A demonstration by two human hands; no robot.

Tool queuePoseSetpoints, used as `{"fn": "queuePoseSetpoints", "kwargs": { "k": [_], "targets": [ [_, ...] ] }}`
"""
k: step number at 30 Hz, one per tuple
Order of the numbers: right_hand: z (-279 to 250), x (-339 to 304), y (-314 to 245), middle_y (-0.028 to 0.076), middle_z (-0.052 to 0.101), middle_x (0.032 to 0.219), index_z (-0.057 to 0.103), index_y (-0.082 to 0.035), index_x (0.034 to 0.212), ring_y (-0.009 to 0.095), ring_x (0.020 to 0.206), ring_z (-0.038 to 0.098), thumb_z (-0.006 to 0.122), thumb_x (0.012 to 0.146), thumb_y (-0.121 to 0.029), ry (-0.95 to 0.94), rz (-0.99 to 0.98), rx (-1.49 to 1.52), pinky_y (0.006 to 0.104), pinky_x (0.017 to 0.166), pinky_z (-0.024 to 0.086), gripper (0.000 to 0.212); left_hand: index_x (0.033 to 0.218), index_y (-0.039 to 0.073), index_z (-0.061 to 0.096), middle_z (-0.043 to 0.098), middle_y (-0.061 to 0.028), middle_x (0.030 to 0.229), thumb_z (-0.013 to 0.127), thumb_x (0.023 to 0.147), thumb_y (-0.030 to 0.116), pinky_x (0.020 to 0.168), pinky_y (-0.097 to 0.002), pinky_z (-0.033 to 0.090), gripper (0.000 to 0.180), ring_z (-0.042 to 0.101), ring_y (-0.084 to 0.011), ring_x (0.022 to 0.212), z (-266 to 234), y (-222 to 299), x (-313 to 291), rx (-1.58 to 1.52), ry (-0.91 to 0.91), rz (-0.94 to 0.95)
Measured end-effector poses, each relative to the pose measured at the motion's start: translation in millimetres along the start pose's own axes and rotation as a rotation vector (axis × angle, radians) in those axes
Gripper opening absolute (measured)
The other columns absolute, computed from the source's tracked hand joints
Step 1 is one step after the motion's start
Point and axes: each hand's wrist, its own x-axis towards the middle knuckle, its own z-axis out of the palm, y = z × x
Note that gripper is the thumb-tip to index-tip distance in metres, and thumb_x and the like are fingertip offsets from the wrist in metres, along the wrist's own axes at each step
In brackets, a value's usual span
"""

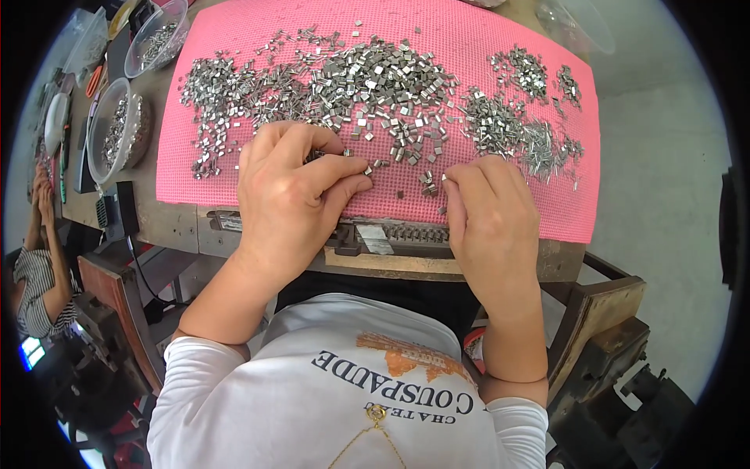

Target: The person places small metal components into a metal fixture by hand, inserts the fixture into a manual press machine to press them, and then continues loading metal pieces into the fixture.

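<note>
Small silvery metal pieces [383,72] lie in loose piles on a pink mesh mat [375,205] in front of me. My left hand [283,187] is over the mat's near part, thumb and forefinger closed in a pinch, with a small metal piece [368,170] at their tips. To its right, my right hand [496,215] is also closed in a pinch. A tiny bright metal piece [444,177] shows at its fingertips. Between the hands sits a little cluster of metal pieces [427,184]. My left palm hides part of the pile behind it.
Two clear plastic tubs [95,148] of metal pieces stand left of the mat. A dark metal rail [406,234] runs along the table's near edge. Thin pin-like pieces [541,152] lie at the mat's right. At far left, another person's forearms [51,242] are visible.
</note>
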Motion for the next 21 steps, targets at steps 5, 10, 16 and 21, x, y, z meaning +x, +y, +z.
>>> {"fn": "queuePoseSetpoints", "kwargs": {
  "k": [5,10,16,21],
  "targets": [
    [2.7,-4.6,9.1,0.01,0.062,0.091,0.07,-0.003,0.096,0.029,0.083,0.062,0.075,0.083,-0.003,0.069,-0.033,0.126,0.0418,0.073,0.05,0.013,0.091,0.011,0.082,0.068,-0.0015,0.094,0.089,0.069,0.012,0.08,-0.0381,0.047,0.023,0.06,-0.0235,0.092,-2.7,1.3,1.3,-0.012,-0.043,-0.025],
    [6.3,-6.0,7.7,0.012,0.064,0.096,0.072,0.0,0.101,0.031,0.088,0.063,0.079,0.081,0.0,0.081,0.038,0.203,0.0427,0.077,0.052,0.021,0.085,0.013,0.082,0.067,0.0012,0.092,0.089,0.07,0.016,0.082,-0.0402,0.044,0.017,0.06,-0.0238,0.095,-1.3,1.9,0.9,-0.009,-0.033,-0.065],
    [8.0,-6.7,10.0,0.014,0.064,0.096,0.071,0.0,0.1,0.033,0.089,0.063,0.078,0.081,0.001,0.095,0.05,0.227,0.0426,0.077,0.052,0.02,0.084,0.013,0.082,0.067,0.0014,0.092,0.089,0.07,0.014,0.084,-0.0402,0.042,0.016,0.061,-0.0233,0.098,-2.2,5.8,3.0,0.037,-0.032,-0.048],
    [6.0,-3.9,11.5,0.012,0.063,0.094,0.071,-0.001,0.099,0.032,0.088,0.062,0.077,0.082,0.001,0.078,0.025,0.226,0.0424,0.077,0.052,0.019,0.083,0.014,0.08,0.067,0.0021,0.092,0.088,0.07,0.013,0.087,-0.041,0.04,0.015,0.061,-0.023,0.102,-0.7,11.6,4.5,0.072,-0.018,-0.003]
  ]
}}
